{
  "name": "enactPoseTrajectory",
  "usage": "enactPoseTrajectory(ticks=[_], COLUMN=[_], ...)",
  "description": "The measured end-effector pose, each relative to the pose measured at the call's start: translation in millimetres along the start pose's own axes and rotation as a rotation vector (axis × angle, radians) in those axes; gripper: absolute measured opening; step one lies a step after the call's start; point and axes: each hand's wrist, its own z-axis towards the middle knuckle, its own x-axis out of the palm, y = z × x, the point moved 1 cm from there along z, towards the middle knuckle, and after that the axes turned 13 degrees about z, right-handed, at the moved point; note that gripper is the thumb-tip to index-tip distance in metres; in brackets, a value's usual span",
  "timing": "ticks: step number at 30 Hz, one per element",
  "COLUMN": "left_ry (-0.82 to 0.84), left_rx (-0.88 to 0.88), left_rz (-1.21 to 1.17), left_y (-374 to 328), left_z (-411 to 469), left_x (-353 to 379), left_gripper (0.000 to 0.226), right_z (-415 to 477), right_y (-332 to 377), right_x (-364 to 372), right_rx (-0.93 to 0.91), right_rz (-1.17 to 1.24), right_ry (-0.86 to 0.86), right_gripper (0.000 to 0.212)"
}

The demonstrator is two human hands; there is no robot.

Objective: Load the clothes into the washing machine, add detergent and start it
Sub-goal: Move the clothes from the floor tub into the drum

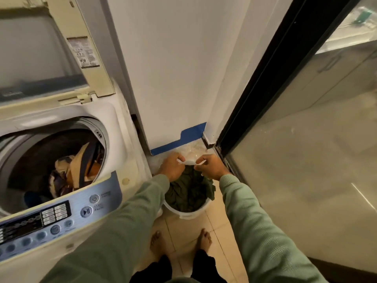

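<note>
- Green sleeves reach down from the bottom edge of the head view toward a white bucket (pixel 186 211) standing on the tiled floor (pixel 212 219), just beside the right side of the washing machine (pixel 126 139).
- Left hand (pixel 171 167) and right hand (pixel 211 167) are both closed in a pinch on a thin white strip (pixel 188 162), likely the bucket's handle, stretched between them over the far rim.
- Dark green clothes (pixel 188 193) fill the bucket and spill over its right rim.
- More clothes (pixel 75 172), tan, orange and dark, lie in the drum, seen through the round opening in the machine's top.
- The lid (pixel 47 54) stands raised at the machine's back edge, with a worn label (pixel 83 52) on its frame.
- A control panel (pixel 55 217) with round and square buttons runs along the machine's front edge; its lettering is too blurred to read.
- Behind the bucket stands a white wall (pixel 173 68) with blue tape (pixel 183 139) along its foot.
- A black-framed glass door (pixel 306 139) closes off the right side; what lies beyond it is hazy.
- Two bare feet (pixel 204 240) stand on the tiles near the bucket's near side.
- The left sleeve (pixel 122 225) covers the bucket's left rim and the machine's front right corner.
</note>
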Motion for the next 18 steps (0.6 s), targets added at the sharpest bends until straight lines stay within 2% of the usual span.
enactPoseTrajectory(ticks=[5,13,18], left_ry=[0.033,0.086,0.079], left_rx=[-0.083,-0.154,-0.159], left_rz=[-0.02,-0.034,-0.063], left_y=[25,84,123], left_z=[16,44,80], left_x=[31,107,147], left_gripper=[0.018,0.019,0.026], right_z=[27,68,109], right_y=[-42,-162,-213], right_x=[-4,24,45], right_rx=[0.07,0.215,0.172], right_rz=[-0.076,-0.137,-0.194], right_ry=[0.041,0.113,0.087], right_gripper=[0.021,0.027,0.032])
